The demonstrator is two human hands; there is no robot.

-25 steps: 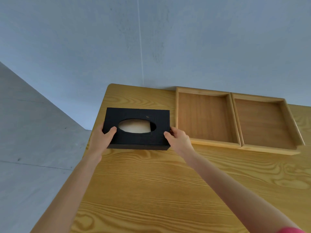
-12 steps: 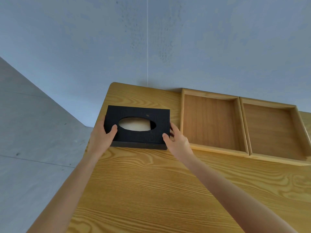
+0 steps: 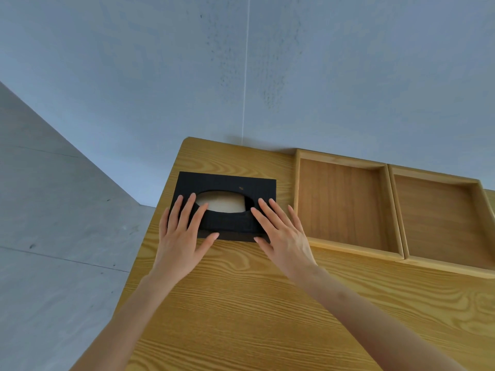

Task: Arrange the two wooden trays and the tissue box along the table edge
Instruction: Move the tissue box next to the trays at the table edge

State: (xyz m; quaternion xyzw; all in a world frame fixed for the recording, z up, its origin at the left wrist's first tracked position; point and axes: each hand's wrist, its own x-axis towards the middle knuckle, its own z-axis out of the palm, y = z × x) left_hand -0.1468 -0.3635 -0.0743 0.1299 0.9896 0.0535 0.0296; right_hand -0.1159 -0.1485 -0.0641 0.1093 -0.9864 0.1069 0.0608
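— How was the grip on the tissue box [image 3: 230, 183]?
— Neither hand gripped. The left hand [image 3: 180, 240] and right hand [image 3: 284, 236] lay flat, fingers spread, over its near corners.
— Where did the box sit?
— On the table [image 3: 241, 303], near the far edge, just left of two wooden trays [image 3: 341, 202].

both forearms reach forward, bare. the left hand [image 3: 182, 236] lies flat, palm down, fingers spread. the right hand [image 3: 281, 232] is likewise flat, fingers splayed and gripping nothing.
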